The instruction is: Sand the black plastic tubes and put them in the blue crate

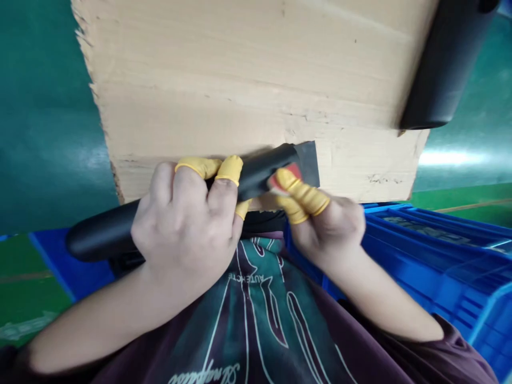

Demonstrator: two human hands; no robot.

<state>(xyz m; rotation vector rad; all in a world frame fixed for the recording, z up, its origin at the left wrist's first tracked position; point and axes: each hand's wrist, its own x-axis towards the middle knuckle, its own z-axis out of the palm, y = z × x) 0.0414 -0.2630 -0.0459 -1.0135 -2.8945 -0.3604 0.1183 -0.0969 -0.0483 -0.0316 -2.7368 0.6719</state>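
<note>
A long black plastic part (264, 168) lies across the near edge of a cardboard sheet (248, 80). My left hand (186, 224) is wrapped round its middle, with yellow finger cots on the fingertips. My right hand (320, 216), also in yellow cots, pinches a small red piece (294, 169) against the part's flat right end. The part's rounded left end (96, 240) sticks out past my left wrist.
A second black plastic part (444, 69) rests on the cardboard's far right corner. Blue plastic crates (440, 245) stand to my right, and a blue surface (72, 269) is at the left. The floor around is green. My dark printed shirt fills the bottom.
</note>
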